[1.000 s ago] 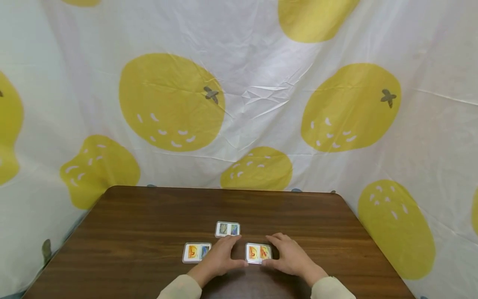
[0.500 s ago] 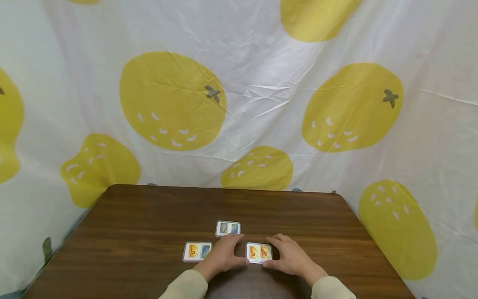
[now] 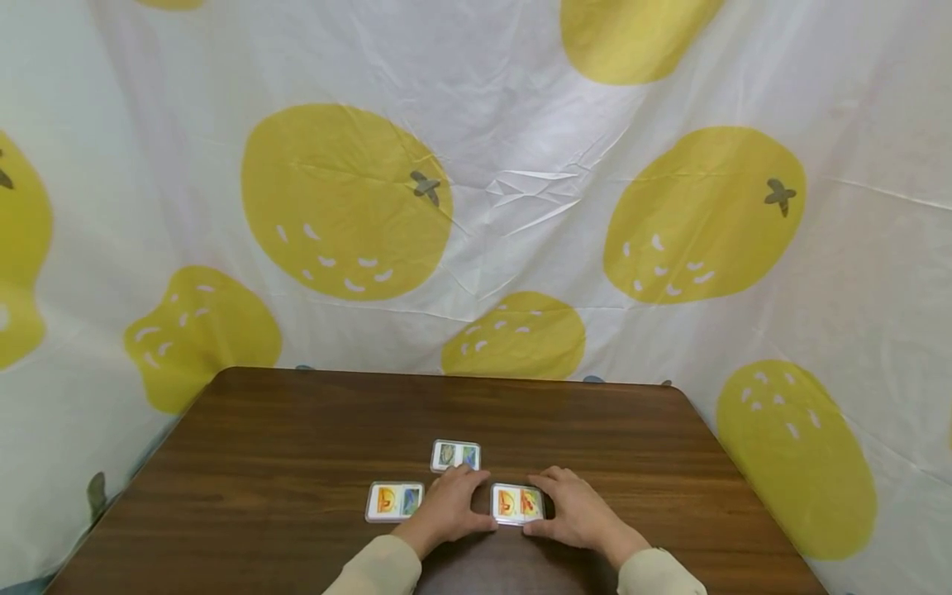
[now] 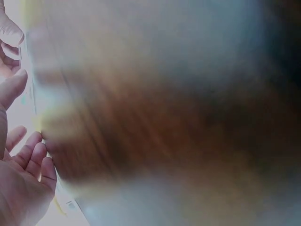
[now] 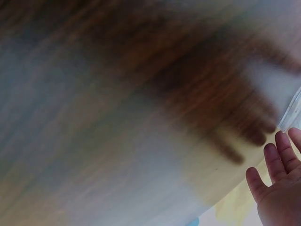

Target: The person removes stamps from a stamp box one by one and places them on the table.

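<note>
In the head view a flat clear-edged card [image 3: 517, 505] with two orange pictures lies on the brown table between my hands. My right hand [image 3: 580, 511] rests around its right end, thumb by the near edge and forefinger by the far corner. In the right wrist view the fingers [image 5: 275, 165] look fairly straight beside a clear plastic edge [image 5: 291, 110]. My left hand [image 3: 449, 506] stands left of this card, thumb tip by its near left corner. Beyond the left hand lies a card with grey and blue pictures [image 3: 456, 454], and to its left one with orange and blue pictures [image 3: 394, 502].
The dark wood table [image 3: 335, 421] reaches back to a white cloth [image 3: 521, 182] printed with big yellow fruits, which hangs behind it and at both sides. Pale sleeves [image 3: 381, 566] cover both forearms. The wrist views are largely filled by blurred, reflective tabletop.
My left hand has shifted slightly right, nearer the orange-picture card. The right hand and all three cards stay about where they were; the view has shifted a little.
</note>
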`<move>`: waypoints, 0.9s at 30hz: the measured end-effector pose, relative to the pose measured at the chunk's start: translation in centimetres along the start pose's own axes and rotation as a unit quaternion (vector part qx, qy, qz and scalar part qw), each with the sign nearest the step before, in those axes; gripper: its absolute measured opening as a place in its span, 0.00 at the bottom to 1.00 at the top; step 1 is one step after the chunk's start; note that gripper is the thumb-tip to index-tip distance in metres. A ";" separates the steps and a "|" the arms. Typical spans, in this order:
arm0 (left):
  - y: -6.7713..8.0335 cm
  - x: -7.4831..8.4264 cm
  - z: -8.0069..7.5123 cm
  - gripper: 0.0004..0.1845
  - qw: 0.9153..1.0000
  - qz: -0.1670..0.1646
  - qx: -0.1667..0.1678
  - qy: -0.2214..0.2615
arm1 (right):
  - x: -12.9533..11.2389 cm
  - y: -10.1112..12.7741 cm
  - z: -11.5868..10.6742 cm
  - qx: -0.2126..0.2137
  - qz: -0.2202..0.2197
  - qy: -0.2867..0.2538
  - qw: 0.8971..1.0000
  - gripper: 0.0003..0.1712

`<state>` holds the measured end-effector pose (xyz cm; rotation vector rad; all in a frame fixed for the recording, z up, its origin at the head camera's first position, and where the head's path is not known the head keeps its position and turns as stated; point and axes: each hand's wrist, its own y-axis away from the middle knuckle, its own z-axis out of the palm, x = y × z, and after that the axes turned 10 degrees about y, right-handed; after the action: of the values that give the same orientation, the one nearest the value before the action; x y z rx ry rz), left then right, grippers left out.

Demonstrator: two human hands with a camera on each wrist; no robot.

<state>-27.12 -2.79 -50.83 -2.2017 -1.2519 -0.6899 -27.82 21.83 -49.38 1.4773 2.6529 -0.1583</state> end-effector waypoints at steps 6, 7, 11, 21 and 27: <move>-0.1 0.1 0.0 0.35 1.000 0.007 0.002 -0.011 | 0.1 0.0 0.1 -0.003 -0.006 -0.001 1.000 0.45; -0.2 0.1 0.1 0.35 1.000 0.007 0.001 -0.014 | 0.1 -0.1 0.1 -0.003 -0.006 -0.001 1.000 0.45; -0.3 0.1 0.2 0.34 1.000 0.006 -0.002 -0.022 | 0.1 -0.1 0.2 -0.004 -0.010 0.006 1.000 0.43; -0.4 0.1 0.3 0.33 0.999 0.007 -0.017 -0.037 | 0.5 -0.2 0.4 0.002 -0.023 0.013 1.000 0.39; -0.4 0.1 0.3 0.31 0.999 0.008 -0.021 -0.035 | 0.7 -0.2 0.7 0.003 -0.023 0.012 1.000 0.38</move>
<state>-27.40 -2.32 -50.91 -2.2860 -1.2636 -0.6443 -28.35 22.25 -50.15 1.4284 2.7095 -0.1536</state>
